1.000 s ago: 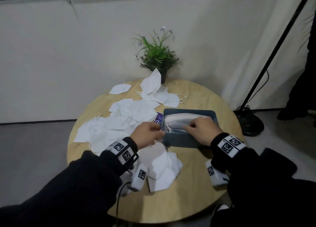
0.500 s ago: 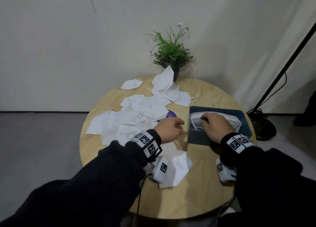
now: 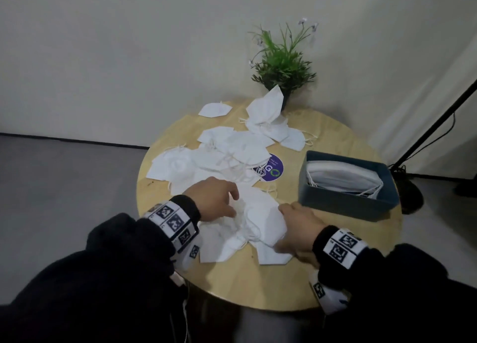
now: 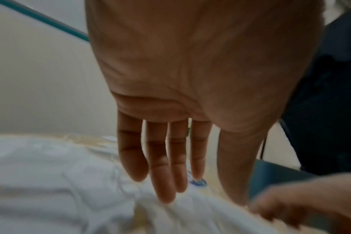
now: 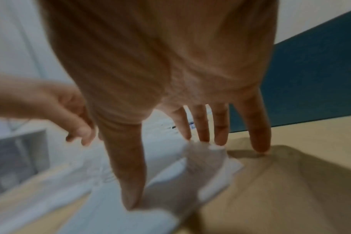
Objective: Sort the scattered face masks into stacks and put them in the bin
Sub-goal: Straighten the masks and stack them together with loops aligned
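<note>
Both hands have left the bin (image 3: 346, 203) (one stack already inside) for the near face masks (image 3: 260, 221); left hand (image 3: 214, 200) and right hand (image 3: 299, 229), fingers extended, touch them, gripping nothing yet.

The right hand (image 5: 170, 76) reaches down from twelve o'clock with fingers (image 5: 258, 129) spread straight, their tips touching a blurred pile of white face masks (image 5: 200, 171) on the tan desk (image 5: 301, 190). The dark blue bin (image 5: 315, 82) stands at two o'clock, just beyond the little finger. The left hand (image 5: 56, 107) enters at nine o'clock, fingers loosely curled above the masks.
</note>
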Demonstrator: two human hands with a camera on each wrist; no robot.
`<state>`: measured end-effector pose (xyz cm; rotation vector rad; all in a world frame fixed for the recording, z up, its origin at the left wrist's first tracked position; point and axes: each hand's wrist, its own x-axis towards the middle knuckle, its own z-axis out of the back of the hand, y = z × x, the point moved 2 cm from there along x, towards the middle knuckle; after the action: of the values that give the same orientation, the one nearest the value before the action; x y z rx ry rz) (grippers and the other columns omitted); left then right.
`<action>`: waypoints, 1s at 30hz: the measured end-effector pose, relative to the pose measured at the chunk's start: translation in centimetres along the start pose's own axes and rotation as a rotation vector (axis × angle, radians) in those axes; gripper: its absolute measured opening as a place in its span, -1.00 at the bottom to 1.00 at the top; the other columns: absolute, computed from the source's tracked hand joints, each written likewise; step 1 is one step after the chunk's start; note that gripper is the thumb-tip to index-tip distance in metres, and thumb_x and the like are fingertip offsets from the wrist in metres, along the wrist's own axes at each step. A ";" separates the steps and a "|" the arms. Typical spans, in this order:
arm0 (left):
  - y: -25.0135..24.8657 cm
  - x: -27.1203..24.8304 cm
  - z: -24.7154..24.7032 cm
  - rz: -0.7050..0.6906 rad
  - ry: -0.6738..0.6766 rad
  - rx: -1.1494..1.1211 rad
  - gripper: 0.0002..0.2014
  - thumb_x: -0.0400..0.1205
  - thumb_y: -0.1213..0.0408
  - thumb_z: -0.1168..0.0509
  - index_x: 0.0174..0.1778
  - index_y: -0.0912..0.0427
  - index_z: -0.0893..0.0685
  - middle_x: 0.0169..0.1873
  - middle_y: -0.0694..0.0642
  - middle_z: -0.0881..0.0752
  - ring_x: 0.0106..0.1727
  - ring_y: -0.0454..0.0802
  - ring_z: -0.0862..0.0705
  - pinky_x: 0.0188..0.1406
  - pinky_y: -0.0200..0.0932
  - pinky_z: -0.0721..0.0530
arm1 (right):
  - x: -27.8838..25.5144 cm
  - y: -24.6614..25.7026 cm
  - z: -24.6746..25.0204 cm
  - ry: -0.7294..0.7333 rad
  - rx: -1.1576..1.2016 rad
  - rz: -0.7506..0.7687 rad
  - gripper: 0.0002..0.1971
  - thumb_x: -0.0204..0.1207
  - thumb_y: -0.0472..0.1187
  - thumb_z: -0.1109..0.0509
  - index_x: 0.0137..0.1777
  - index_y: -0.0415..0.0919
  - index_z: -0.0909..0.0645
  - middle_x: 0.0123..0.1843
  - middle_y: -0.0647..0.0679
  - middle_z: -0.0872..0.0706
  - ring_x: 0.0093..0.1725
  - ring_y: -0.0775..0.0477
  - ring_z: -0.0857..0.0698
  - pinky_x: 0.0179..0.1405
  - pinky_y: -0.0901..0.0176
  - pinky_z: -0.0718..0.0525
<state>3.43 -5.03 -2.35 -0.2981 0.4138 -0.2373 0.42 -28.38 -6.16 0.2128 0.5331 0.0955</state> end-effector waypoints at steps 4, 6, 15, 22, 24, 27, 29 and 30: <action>-2.0 1.3 -4.1 -0.016 -0.036 0.043 -0.19 0.53 -0.35 -0.39 0.62 -0.04 -0.36 0.31 0.09 -0.70 0.30 0.16 -0.69 0.14 0.05 -0.64 | 0.3 0.9 0.2 -0.124 0.008 -0.104 -0.04 0.13 0.14 -0.73 0.52 0.04 -0.34 0.42 -0.07 -0.57 0.42 -0.28 -0.53 0.37 -0.15 -0.57; -2.6 2.2 -4.9 0.021 -0.074 0.026 -0.19 0.56 -0.40 -0.31 0.61 0.02 -0.39 0.37 0.13 -0.66 0.36 0.20 -0.66 0.23 0.10 -0.63 | 0.2 0.9 1.1 -0.215 0.076 -0.123 -0.14 0.25 0.15 -0.66 0.54 0.08 -0.35 0.44 -0.05 -0.64 0.45 -0.28 -0.53 0.41 -0.21 -0.45; -3.0 4.7 0.6 -0.044 -0.276 -0.044 -0.63 0.62 0.29 -0.32 0.34 -0.07 -0.72 0.29 0.04 -0.62 0.29 0.13 -0.68 0.20 0.03 -0.67 | -0.8 -2.9 1.4 -0.361 0.766 -0.210 -0.87 0.43 -0.39 -0.54 -0.11 -0.16 -0.81 -0.14 -0.30 -0.85 -0.16 -0.37 -0.84 -0.23 -0.33 -0.86; -6.9 3.6 -1.6 -0.317 -0.135 0.024 -0.30 0.55 -0.24 -0.44 0.59 -0.09 -0.47 0.41 -0.01 -0.61 0.36 0.06 -0.63 0.25 -0.02 -0.61 | -0.5 -2.6 2.4 -0.256 1.096 -0.096 -0.61 0.49 -0.54 -0.23 0.24 -0.17 -0.58 0.02 -0.36 -0.77 -0.35 -0.35 -0.84 -0.54 -0.14 -0.78; -6.9 4.3 -3.9 -0.236 -0.042 0.180 -0.19 0.46 -0.34 -0.46 0.58 -0.09 -0.40 0.34 0.03 -0.62 0.28 0.15 -0.68 0.17 0.07 -0.68 | -0.4 -2.7 2.5 -0.284 1.091 -0.079 -0.61 0.43 -0.49 -0.29 0.22 -0.16 -0.57 0.06 -0.30 -0.78 -0.13 -0.39 -0.86 -0.42 -0.28 -0.84; -6.2 5.2 -3.9 -0.155 -0.104 0.177 -0.38 0.58 0.06 -0.45 0.55 -0.05 -0.39 0.13 0.10 -0.72 0.07 0.20 -0.74 -0.03 0.11 -0.75 | -0.3 -3.7 3.0 -0.385 1.100 -0.041 -0.46 0.17 -0.27 -0.39 0.24 -0.13 -0.58 0.11 -0.20 -0.79 0.10 -0.32 -0.81 -0.03 -0.37 -0.86; -5.3 5.5 -1.5 -0.085 -0.207 0.077 -0.44 0.66 0.35 -0.28 0.60 -0.03 -0.40 0.10 0.16 -0.75 0.00 0.19 -0.73 -0.09 0.08 -0.73 | -0.9 -4.1 3.7 -0.415 1.174 0.003 -0.44 0.22 -0.35 -0.42 0.29 -0.21 -0.55 0.14 -0.25 -0.78 0.12 -0.32 -0.80 -0.03 -0.22 -0.84; -4.6 5.5 0.2 -0.049 -0.285 -0.001 -0.42 0.65 0.43 -0.20 0.61 -0.02 -0.45 0.15 0.20 -0.75 0.03 0.21 -0.73 -0.06 0.05 -0.71 | -1.2 -4.3 3.9 -0.425 1.224 0.021 -0.49 0.29 -0.46 -0.41 0.29 -0.28 -0.57 0.14 -0.31 -0.79 0.11 -0.32 -0.81 -0.05 -0.17 -0.82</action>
<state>7.61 -10.82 -2.65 -0.3380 0.1255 -0.2381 1.57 -33.45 -3.24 1.3993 0.0999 -0.2699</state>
